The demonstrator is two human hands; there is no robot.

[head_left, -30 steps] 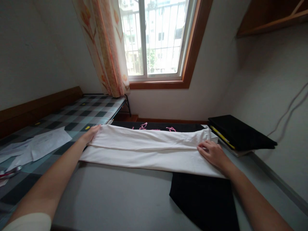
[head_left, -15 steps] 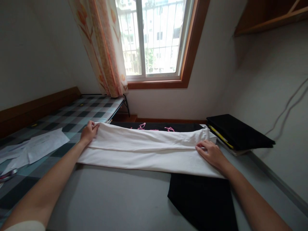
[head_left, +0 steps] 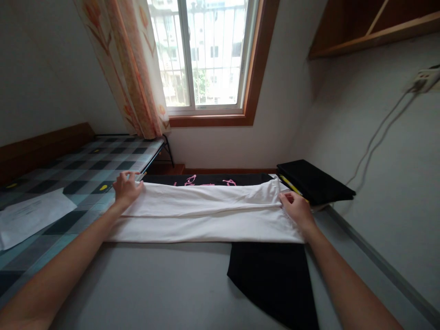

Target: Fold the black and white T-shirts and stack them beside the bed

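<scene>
A white and black shirt (head_left: 206, 224) lies across a grey tabletop, its white cloth folded into a long band with a crease along the middle. From under the band, a black sleeve-shaped part (head_left: 275, 275) spreads towards me at the right. A black strip with pink lettering (head_left: 209, 180) shows behind the far edge. My left hand (head_left: 127, 188) is at the band's far left corner, fingers apart and partly lifted, its thumb side by the cloth. At the right end, my right hand (head_left: 296, 206) has its fingers curled together, pinching the white cloth.
Right of the shirt, a black folder-like item (head_left: 314, 183) with a yellow edge lies by the wall. A checked bed (head_left: 113, 160) with papers (head_left: 37, 215) stands at the left. Beyond are a window (head_left: 202, 55) and curtain (head_left: 127, 68); a wooden shelf (head_left: 378, 39) hangs upper right.
My left hand's fingers have loosened from the cloth corner and spread. My right hand has moved to the band's right end and curled its fingers. The view has turned slightly right.
</scene>
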